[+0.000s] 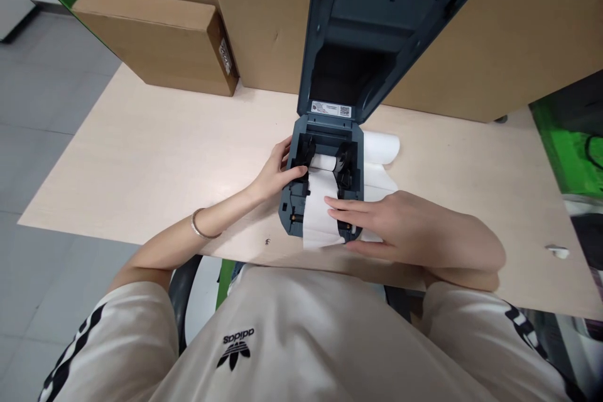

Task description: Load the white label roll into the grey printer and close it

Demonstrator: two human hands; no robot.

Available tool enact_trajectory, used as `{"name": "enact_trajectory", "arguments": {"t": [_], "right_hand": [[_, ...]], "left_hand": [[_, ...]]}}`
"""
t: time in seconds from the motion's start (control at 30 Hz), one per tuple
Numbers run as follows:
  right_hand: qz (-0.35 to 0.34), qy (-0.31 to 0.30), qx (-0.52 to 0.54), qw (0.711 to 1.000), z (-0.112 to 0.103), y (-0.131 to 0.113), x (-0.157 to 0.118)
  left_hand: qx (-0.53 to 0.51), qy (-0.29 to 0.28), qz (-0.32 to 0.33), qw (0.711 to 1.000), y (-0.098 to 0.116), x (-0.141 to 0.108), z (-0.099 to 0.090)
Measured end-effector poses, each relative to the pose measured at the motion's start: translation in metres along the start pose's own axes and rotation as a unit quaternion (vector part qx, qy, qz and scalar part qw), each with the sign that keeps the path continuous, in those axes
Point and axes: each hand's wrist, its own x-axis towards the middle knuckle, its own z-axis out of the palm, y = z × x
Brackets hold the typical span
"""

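Observation:
A dark blue-grey label printer (pixel 287 214) stands on the table with its lid (pixel 325 22) raised. Inside it sits a small white paper roll (pixel 323 162), and its paper strip (pixel 320 207) runs forward over the front edge. My left hand (pixel 274 171) grips the printer's left side, thumb over the rim near the roll and fingers along the outside. Across the strip's right part lie the outstretched fingers of my right hand (pixel 377 223), with the thumb apart at the printer's front right corner.
Behind the printer's right side lies a larger white roll (pixel 380 148) with loose paper (pixel 379 179). Cardboard boxes (pixel 155 44) line the back of the pale wooden table (pixel 117 163). A small white object (pixel 558 252) lies at the right.

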Motion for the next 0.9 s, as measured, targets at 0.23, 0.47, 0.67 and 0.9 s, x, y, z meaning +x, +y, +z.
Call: {"name": "enact_trajectory", "arguments": {"t": [0.23,0.47,0.67,0.9], "right_hand": [[0.013,-0.043,0.024,0.999,-0.006,-0.002,-0.007],[0.036,-0.015,-0.027,0.999,0.002,-0.010,-0.009],[0.054,-0.024,-0.046,0.997,0.001,-0.022,-0.009],[0.055,-0.040,0.011,0.998,-0.004,-0.024,-0.009]], "left_hand": [[-0.017,0.004,-0.019,1.000,0.004,-0.002,0.002],[0.019,0.011,-0.006,1.000,0.001,0.001,-0.001],[0.027,0.012,-0.007,1.000,-0.001,0.000,-0.002],[0.024,0.013,0.001,1.000,-0.003,0.002,-0.002]]}}
